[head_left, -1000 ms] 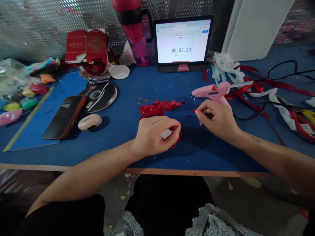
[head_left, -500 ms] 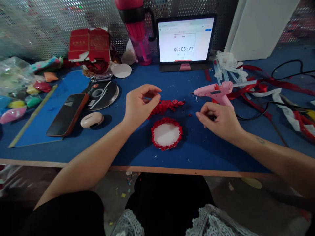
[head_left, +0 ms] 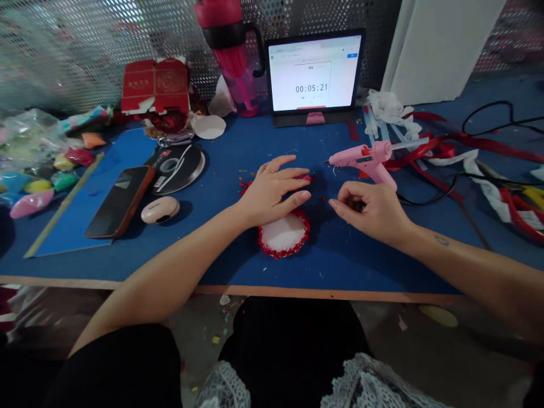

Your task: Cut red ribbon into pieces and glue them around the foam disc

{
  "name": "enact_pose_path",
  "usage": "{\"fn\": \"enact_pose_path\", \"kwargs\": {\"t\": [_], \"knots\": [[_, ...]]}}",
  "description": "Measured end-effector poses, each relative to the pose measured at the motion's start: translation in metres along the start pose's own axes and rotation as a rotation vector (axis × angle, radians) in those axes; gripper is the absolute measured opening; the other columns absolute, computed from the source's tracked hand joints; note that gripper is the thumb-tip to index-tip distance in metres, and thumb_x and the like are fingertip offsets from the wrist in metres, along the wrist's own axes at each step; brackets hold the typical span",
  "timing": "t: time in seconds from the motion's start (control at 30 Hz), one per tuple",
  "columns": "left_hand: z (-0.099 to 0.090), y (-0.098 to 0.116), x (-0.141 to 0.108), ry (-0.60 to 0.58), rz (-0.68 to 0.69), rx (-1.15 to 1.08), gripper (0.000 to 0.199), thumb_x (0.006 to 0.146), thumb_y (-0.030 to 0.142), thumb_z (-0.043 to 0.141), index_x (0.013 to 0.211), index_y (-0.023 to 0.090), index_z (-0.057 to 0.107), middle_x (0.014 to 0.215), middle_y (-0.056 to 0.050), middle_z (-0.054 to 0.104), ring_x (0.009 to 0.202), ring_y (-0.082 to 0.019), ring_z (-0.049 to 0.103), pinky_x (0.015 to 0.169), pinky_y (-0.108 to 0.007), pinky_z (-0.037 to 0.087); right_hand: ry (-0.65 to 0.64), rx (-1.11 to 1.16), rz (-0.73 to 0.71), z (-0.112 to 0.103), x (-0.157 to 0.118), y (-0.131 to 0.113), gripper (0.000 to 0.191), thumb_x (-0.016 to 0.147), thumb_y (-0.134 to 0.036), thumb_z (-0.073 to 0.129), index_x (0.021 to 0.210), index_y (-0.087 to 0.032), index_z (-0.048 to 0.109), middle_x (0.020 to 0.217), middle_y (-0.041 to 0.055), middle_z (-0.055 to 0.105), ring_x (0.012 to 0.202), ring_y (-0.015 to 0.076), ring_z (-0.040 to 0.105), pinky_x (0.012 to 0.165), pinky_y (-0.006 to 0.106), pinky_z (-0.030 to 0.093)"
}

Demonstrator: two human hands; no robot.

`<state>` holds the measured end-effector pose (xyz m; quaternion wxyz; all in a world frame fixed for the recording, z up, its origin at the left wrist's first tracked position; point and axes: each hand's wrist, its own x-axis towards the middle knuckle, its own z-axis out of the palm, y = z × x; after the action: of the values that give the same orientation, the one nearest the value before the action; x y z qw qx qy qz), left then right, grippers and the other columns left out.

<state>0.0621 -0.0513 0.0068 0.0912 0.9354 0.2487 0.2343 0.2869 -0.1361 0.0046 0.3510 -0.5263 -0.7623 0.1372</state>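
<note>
My left hand (head_left: 276,192) is open, palm down with fingers spread, over the heap of red ribbon pieces, which it mostly hides. Just below it lies a white disc (head_left: 283,233) with a ruffled red border (head_left: 283,254); the hand covers its upper edge. To the right, my right hand (head_left: 369,207) is curled with thumb and fingers close together near the blue tabletop; whatever it may hold is hidden. A pink glue gun (head_left: 374,161) lies just behind my right hand, its nozzle pointing left.
At the left are a phone (head_left: 121,201), an earbud case (head_left: 160,210), a ribbon spool (head_left: 178,170) and bagged colourful clay (head_left: 38,187). Behind stand a pink bottle (head_left: 233,62) and a tablet (head_left: 314,73). Red ribbons (head_left: 480,141) and a black cable (head_left: 442,195) lie right.
My left hand has moved right over the red pieces and its fingers have spread from a near pinch. My right hand stays curled in about the same place. The view has shifted slightly.
</note>
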Motion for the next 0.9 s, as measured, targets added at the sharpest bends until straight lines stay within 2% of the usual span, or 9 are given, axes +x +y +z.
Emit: {"fn": "enact_pose_path", "kwargs": {"t": [0.13, 0.4, 0.63, 0.9], "knots": [[0.003, 0.003, 0.003, -0.121, -0.038, 0.052, 0.057, 0.096, 0.057, 0.031, 0.114, 0.019, 0.068, 0.132, -0.009, 0.061, 0.137, -0.036, 0.037, 0.104, -0.059, 0.031, 0.014, -0.002, -0.014, 0.000, 0.000, 0.000, 0.026, 0.084, -0.032, 0.059, 0.063, -0.018, 0.050, 0.051, -0.0043, 0.049, 0.045, 0.0064, 0.040, 0.046, 0.022, 0.029], [0.003, 0.001, 0.005, -0.161, -0.025, 0.050, 0.061, 0.095, 0.059, 0.028, 0.119, 0.018, 0.066, 0.128, -0.010, 0.064, 0.135, -0.035, 0.040, 0.107, -0.058, 0.031, -0.001, -0.029, -0.049, -0.009, 0.002, -0.004, 0.026, 0.084, -0.031, 0.058, 0.063, -0.019, 0.050, 0.051, -0.0046, 0.049, 0.043, 0.0061, 0.039, 0.045, 0.021, 0.030], [0.004, -0.004, 0.004, -0.188, -0.042, 0.012, 0.060, 0.095, 0.059, 0.028, 0.115, 0.019, 0.067, 0.129, -0.009, 0.063, 0.138, -0.033, 0.038, 0.110, -0.057, 0.031, -0.233, -0.053, -0.190, -0.028, 0.002, -0.006, 0.020, 0.086, -0.031, 0.059, 0.069, -0.020, 0.057, 0.052, -0.0064, 0.054, 0.045, 0.0057, 0.044, 0.046, 0.021, 0.032], [0.003, -0.005, 0.006, -0.201, -0.043, -0.001, 0.059, 0.097, 0.056, 0.027, 0.109, 0.018, 0.070, 0.128, -0.010, 0.064, 0.138, -0.031, 0.039, 0.110, -0.055, 0.033, -0.244, -0.071, -0.207, -0.027, 0.006, -0.001, 0.021, 0.086, -0.031, 0.058, 0.068, -0.020, 0.057, 0.052, -0.0062, 0.054, 0.044, 0.0058, 0.043, 0.047, 0.021, 0.031]]}}
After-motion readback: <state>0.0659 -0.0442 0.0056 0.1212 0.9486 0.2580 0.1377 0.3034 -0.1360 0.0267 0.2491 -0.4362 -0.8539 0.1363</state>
